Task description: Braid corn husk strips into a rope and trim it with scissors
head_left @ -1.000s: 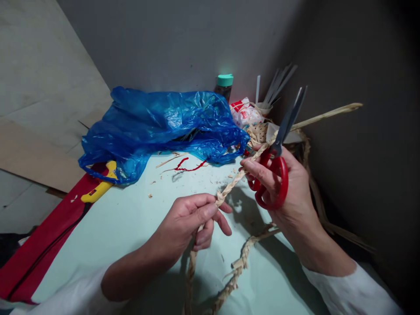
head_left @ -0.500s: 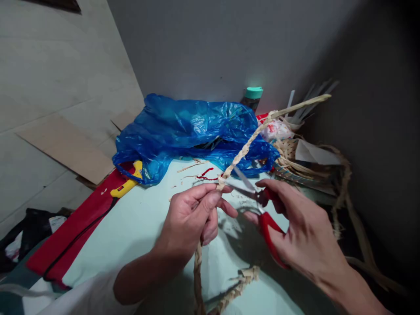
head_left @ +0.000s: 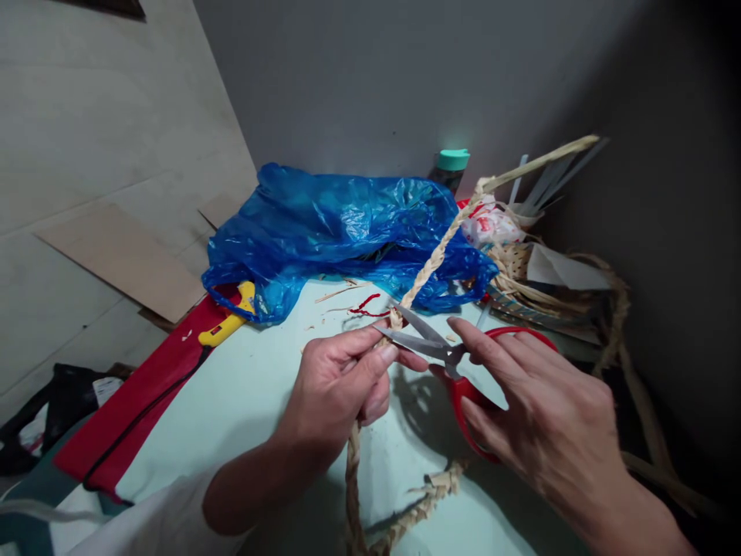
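Note:
My left hand (head_left: 347, 382) pinches a pale braided straw cord (head_left: 431, 266) between thumb and fingers. The cord slants up to the right from the pinch and ends in an unbraided strand; below the hand it hangs down and loops back up to a frayed end. Red-handled scissors (head_left: 451, 357) are in my right hand (head_left: 538, 401), fingers and thumb through the handles. Their blades are spread around the cord, just above my left fingertips.
A blue plastic bag (head_left: 341, 224) lies at the back of the pale green table (head_left: 231, 409). Left are a yellow cutter (head_left: 223, 328) and a red strip (head_left: 139, 386). A teal-lidded jar (head_left: 451, 164) and a woven basket (head_left: 515, 301) are at the right back.
The scissors' blades have moved left and now straddle the cord, with the handles spread wider. My right hand has turned slightly. The cord's upper end has shifted up and right.

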{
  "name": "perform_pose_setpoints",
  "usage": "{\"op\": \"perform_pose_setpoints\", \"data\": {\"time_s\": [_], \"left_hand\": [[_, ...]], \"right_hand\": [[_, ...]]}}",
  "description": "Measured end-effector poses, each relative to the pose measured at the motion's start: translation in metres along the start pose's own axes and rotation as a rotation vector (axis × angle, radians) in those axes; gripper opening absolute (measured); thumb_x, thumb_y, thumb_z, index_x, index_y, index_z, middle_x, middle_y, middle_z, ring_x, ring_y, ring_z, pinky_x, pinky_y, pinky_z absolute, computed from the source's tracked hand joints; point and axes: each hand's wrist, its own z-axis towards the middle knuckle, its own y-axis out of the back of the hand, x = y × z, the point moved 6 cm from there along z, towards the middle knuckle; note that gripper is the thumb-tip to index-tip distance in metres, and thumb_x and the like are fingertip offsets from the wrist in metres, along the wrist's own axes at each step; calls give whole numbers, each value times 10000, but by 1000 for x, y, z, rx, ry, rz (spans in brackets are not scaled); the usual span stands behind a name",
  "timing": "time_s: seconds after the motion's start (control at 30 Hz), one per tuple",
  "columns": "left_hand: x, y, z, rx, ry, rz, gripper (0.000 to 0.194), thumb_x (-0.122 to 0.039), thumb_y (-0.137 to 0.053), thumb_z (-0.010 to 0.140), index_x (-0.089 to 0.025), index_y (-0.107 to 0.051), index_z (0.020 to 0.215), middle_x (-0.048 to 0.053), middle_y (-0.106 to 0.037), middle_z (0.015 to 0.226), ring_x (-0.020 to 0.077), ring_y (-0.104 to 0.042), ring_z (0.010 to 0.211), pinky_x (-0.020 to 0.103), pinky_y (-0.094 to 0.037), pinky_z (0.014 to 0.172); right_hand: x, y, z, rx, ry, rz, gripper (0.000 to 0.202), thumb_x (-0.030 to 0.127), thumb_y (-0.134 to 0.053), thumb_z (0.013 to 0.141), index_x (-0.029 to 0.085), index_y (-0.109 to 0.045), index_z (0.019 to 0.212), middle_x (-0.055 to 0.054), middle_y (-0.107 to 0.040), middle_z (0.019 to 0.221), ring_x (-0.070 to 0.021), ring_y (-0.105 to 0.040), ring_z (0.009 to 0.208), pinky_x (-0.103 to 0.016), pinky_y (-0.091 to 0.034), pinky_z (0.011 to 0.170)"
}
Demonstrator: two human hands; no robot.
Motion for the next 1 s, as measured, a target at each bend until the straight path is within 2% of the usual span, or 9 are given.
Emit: {"op": "perform_pose_setpoints", "data": {"time_s": [0.2,0.33,0.43,0.53,0.7,1.0], "left_hand": [[-1,2,-2,21,3,38,231,-273,-578,902,-125,-751,935,-61,-398,406,46,-338,372,203,-286,414],[-7,4,-3,-46,8,117,224,-255,-593,889,-122,-740,994,-59,-449,395,60,-395,372,213,-350,438],[-15,8,-4,-134,-52,152,233,-238,-623,863,-128,-718,1045,-62,-501,394,76,-443,356,222,-384,435],[-21,10,-4,-162,-112,191,177,-237,-633,852,-138,-716,974,-52,-558,422,79,-471,334,217,-391,413],[-27,9,-5,-138,-123,262,150,-256,-614,869,-132,-688,828,20,-722,684,30,-456,327,190,-390,402],[-35,8,-5,-114,-178,349,135,-211,-600,869,-130,-697,821,6,-707,632,34,-470,330,175,-404,399]], "right_hand": [[3,3,0,-41,29,-75,436,263,-540,891,141,-533,1310,-37,-643,795,-171,-590,711,-279,-388,603],[5,4,-1,-37,42,-118,478,220,-563,871,137,-500,1338,-44,-645,778,-184,-595,688,-296,-376,582],[4,4,-3,-23,23,-109,508,212,-555,871,154,-464,1368,-58,-661,800,-196,-605,685,-307,-380,568],[3,2,-4,-9,14,-89,502,219,-544,878,169,-455,1370,-73,-672,817,-201,-612,674,-309,-378,541],[2,2,-2,-26,23,-51,470,243,-551,870,157,-489,1328,-74,-673,837,-194,-628,663,-300,-422,556],[-5,1,-2,-2,81,143,420,204,-499,860,140,-524,1275,-65,-657,835,-163,-626,660,-270,-465,559]]}}
